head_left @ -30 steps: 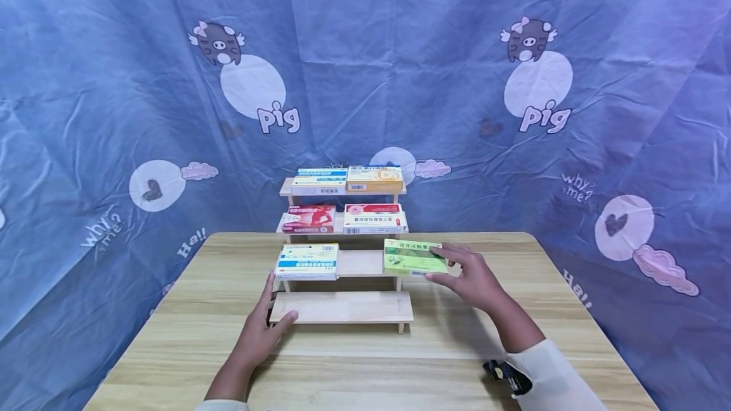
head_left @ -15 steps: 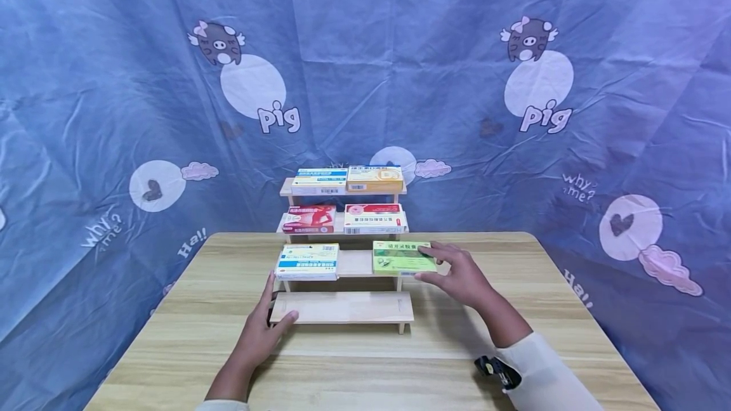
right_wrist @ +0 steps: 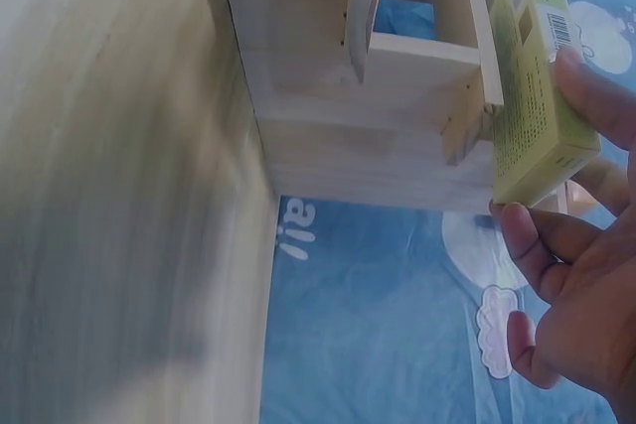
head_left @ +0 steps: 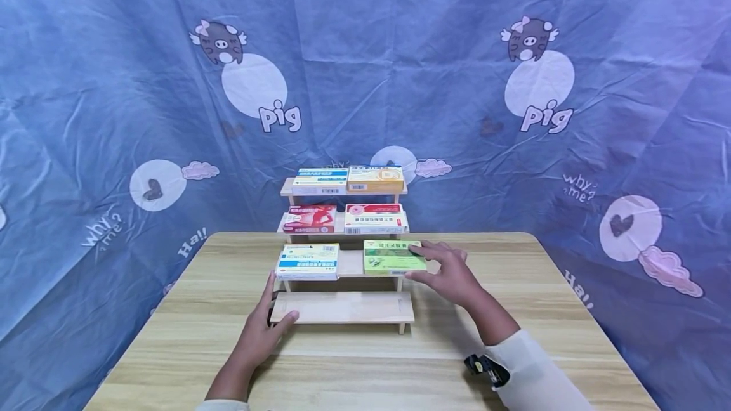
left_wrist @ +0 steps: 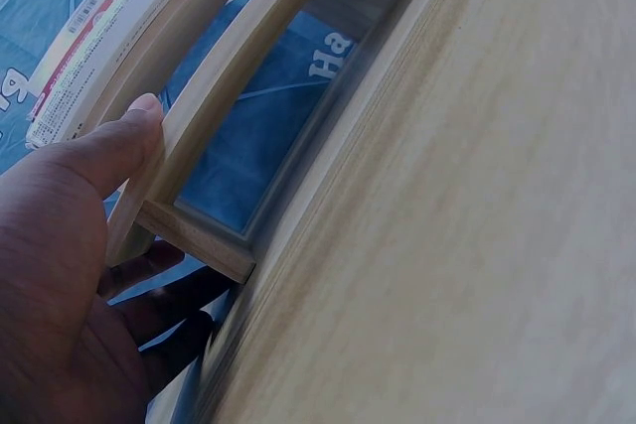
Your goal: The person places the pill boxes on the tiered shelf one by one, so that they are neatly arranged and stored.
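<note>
My right hand (head_left: 454, 274) pinches a green medicine box (head_left: 391, 259) by its right end. The box lies over the right part of the third tier from the top of a wooden stepped rack (head_left: 348, 307). In the right wrist view the thumb is on the front side of the green box (right_wrist: 542, 96), with fingers at its end and back. My left hand (head_left: 257, 335) holds the rack's lowest tier at its left end; in the left wrist view the thumb lies against the shelf edge (left_wrist: 209, 96) and the fingers reach round the leg. A white-and-blue medicine box (head_left: 307, 262) lies left of the green one.
The middle tier bears a red medicine box (head_left: 309, 219) and a white-and-red one (head_left: 374, 219). On top lie a blue-and-white box (head_left: 320, 181) and an orange-and-white one (head_left: 375, 178). The rack stands on a wooden table (head_left: 514, 309) before a blue curtain (head_left: 365, 81).
The right hand has slid the green box leftward along its tier, from jutting past the right end to nearer the white-and-blue box. The left hand has stayed in place.
</note>
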Motion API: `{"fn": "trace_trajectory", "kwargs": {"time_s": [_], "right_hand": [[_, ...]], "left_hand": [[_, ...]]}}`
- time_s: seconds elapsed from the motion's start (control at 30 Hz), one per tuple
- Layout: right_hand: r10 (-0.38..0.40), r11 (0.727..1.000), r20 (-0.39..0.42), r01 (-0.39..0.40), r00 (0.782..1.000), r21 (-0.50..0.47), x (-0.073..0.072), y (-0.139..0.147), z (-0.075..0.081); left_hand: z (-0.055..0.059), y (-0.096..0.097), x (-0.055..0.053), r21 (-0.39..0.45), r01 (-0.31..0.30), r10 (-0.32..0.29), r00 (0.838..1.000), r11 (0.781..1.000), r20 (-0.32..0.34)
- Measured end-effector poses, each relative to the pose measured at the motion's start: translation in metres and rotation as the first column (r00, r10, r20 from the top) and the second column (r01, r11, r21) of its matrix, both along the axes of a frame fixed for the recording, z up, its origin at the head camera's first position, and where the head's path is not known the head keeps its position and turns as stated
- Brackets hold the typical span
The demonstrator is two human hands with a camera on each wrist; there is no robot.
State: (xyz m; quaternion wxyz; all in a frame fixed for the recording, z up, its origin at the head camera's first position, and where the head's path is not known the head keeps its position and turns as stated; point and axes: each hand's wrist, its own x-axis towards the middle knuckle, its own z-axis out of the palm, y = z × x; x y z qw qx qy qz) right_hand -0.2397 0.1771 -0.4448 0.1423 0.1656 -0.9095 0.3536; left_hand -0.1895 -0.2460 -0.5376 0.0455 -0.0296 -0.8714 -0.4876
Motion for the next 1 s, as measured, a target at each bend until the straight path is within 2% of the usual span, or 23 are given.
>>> {"fn": "trace_trajectory", "kwargs": {"time_s": [1.0], "right_hand": [[0.011,1.000,0.009,-0.011,1.000,-0.001,-0.003,-0.031,-0.001]], "left_hand": [[0.000,0.000,-0.001,0.000,0.002,-0.002,1.000,1.000,0.002]]}}
